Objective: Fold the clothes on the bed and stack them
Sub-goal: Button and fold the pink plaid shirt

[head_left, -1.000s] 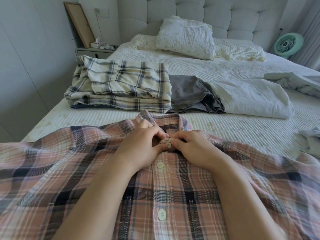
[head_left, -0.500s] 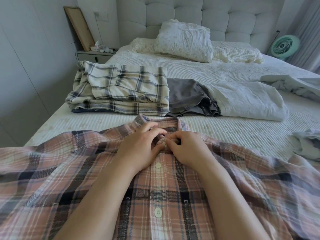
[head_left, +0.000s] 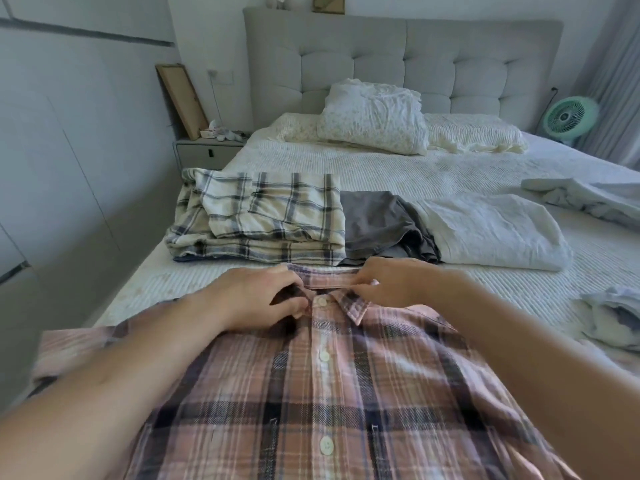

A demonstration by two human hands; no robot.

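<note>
At nine o'clock the cream plaid stack sits folded on the bed. My left hand has its fingers curled, pinching the pink plaid shirt at the collar, beside the top button. The shirt lies buttoned and flat at six o'clock. My right hand pinches the collar's other side. Grey and white folded clothes lie at one o'clock.
</note>
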